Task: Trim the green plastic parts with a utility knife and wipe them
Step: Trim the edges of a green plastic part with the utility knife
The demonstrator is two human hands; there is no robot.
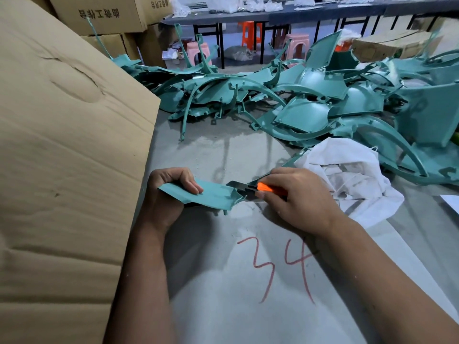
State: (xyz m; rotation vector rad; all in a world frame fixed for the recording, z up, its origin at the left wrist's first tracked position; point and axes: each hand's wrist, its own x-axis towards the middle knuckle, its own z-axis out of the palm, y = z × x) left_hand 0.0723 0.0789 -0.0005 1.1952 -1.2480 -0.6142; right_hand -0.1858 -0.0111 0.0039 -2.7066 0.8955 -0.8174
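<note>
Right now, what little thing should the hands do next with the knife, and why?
Probably draw the utility knife along the right edge of the green plastic part. The right hand grips the knife with its blade already at that edge, and the left hand holds the part steady above the table. The white cloth lies unused nearby.

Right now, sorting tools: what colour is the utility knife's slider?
Orange, on the utility knife in the right hand; head view.

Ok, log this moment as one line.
step: trimming | left hand: holds green part | right hand: utility knife at part's edge | cloth: unused
</note>
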